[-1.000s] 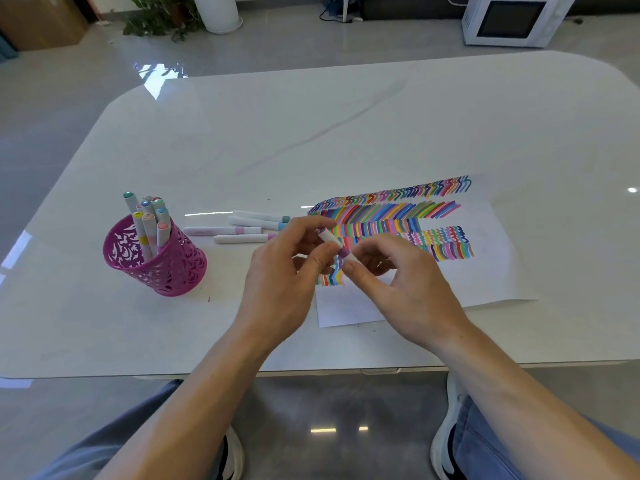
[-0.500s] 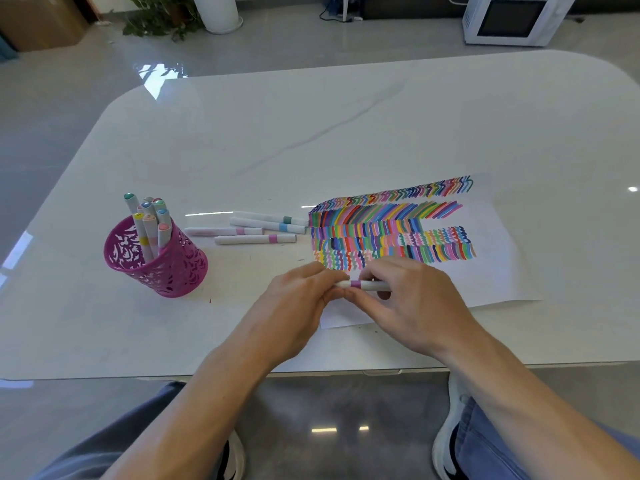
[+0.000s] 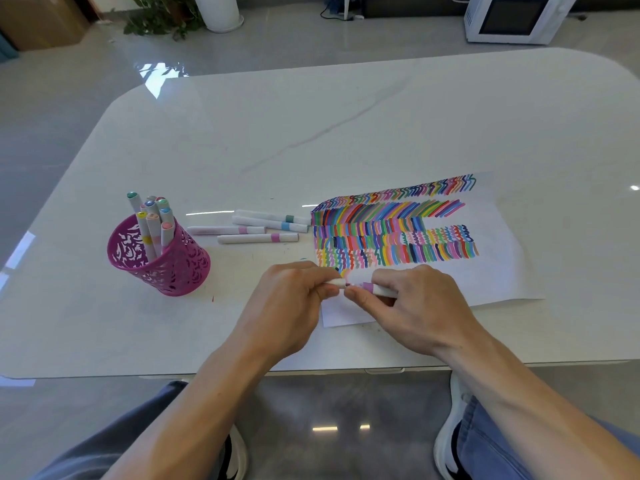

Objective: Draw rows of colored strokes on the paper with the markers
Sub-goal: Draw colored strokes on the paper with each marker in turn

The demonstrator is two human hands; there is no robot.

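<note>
A white sheet of paper [image 3: 498, 271] lies on the table's right half, with several rows of coloured strokes across it. Just above its near left corner I hold a white marker with a purple band [image 3: 370, 287] level between both hands. My left hand [image 3: 287, 306] pinches the white cap [image 3: 335, 283] at the marker's left end. My right hand [image 3: 415, 306] grips the barrel around the purple band. A thin gap shows between cap and barrel.
A pink cut-out pen cup [image 3: 162, 261] holding several markers stands at the left. Several capped markers [image 3: 258, 230] lie on the white table [image 3: 311, 133] between the cup and the paper. The table's near edge runs just under my forearms.
Both hands have come down and nearer with the marker, which turned from slanted to level. The row of strokes that they covered now shows, and the cap has parted slightly from the barrel.
</note>
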